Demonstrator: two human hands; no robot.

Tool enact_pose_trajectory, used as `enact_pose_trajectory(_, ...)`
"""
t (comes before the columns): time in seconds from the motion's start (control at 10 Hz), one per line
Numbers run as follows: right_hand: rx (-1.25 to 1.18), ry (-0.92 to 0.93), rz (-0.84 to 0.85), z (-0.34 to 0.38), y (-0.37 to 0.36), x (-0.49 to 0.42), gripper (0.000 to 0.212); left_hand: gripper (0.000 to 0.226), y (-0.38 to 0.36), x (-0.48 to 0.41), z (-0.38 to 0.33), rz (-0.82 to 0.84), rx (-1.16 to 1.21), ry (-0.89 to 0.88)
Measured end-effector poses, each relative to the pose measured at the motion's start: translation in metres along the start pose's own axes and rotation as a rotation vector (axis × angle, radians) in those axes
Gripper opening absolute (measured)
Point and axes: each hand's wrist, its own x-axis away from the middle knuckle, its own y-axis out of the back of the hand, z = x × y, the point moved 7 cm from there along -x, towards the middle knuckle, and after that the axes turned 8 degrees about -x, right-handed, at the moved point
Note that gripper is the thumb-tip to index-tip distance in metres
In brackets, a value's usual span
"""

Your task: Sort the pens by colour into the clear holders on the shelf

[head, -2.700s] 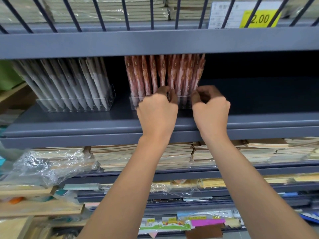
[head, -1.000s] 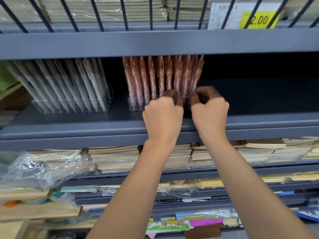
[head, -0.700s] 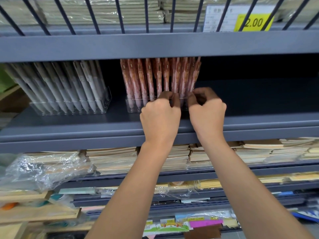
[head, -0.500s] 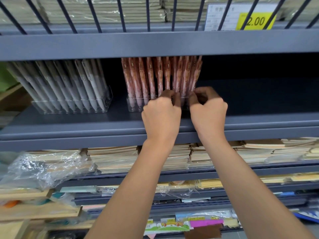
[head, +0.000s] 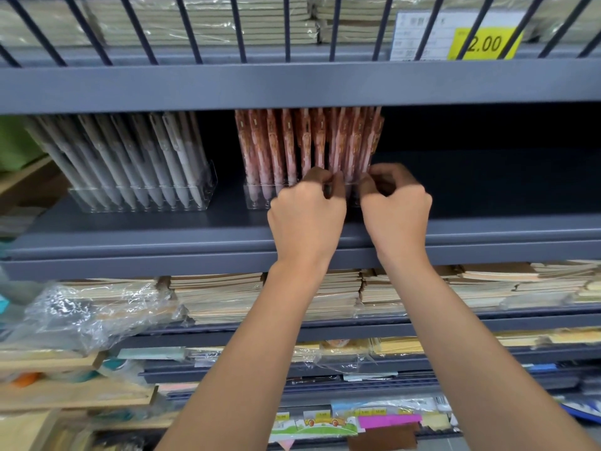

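Several pink pens [head: 286,148] stand in a clear holder [head: 257,198] in the middle of the grey shelf [head: 162,236]. Both hands reach into its right half. My left hand [head: 307,213] pinches the lower part of a pink pen with curled fingers. My right hand [head: 395,209] sits right beside it, its fingers curled at the rightmost pink pens; their tips are hidden. Further left, a second clear holder [head: 208,190] carries several grey pens [head: 130,157] leaning left.
The shelf to the right of the pink pens is dark and bare. A railed upper shelf [head: 292,83] with a yellow price tag [head: 484,43] hangs close above the pens. Stacks of notebooks [head: 214,294] and loose plastic wrap [head: 81,317] fill the lower shelves.
Both hands stay at the pink pens' holder with only small shifts of the fingers. The pink pens stand a little more upright and closer together than 2.7 s ago.
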Motion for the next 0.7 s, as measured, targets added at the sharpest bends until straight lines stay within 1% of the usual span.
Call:
enact_pose_trajectory(0.1, -0.021, -0.016, -0.021, 0.001, 0.002, 0.001, 0.012, 0.029, 0.006, 0.000, 0.003, 0.024, 0.043, 0.014)
enact_pose_trajectory(0.2, -0.038, 0.003, -0.044, 0.005, 0.004, 0.003, 0.014, 0.026, 0.014, 0.000, 0.012, 0.079, 0.101, 0.030)
enact_pose_trajectory(0.4, -0.092, -0.010, -0.083, 0.009, 0.010, 0.010, 0.019, 0.014, 0.040, 0.001, 0.032, 0.223, 0.471, 0.189)
enact_pose_trajectory(0.5, -0.115, -0.098, -0.134, 0.009, 0.019, 0.012, 0.022, 0.010, 0.062, 0.005, 0.040, 0.247, 0.516, 0.182)
enact_pose_trajectory(0.6, -0.142, -0.149, -0.080, 0.018, 0.026, 0.018, 0.016, 0.013, 0.088, 0.007, 0.049, 0.255, 0.510, 0.195)
enact_pose_trajectory(0.7, -0.097, -0.106, 0.053, 0.039, 0.037, 0.039, 0.010, 0.012, 0.117, 0.019, 0.063, 0.263, 0.554, 0.218)
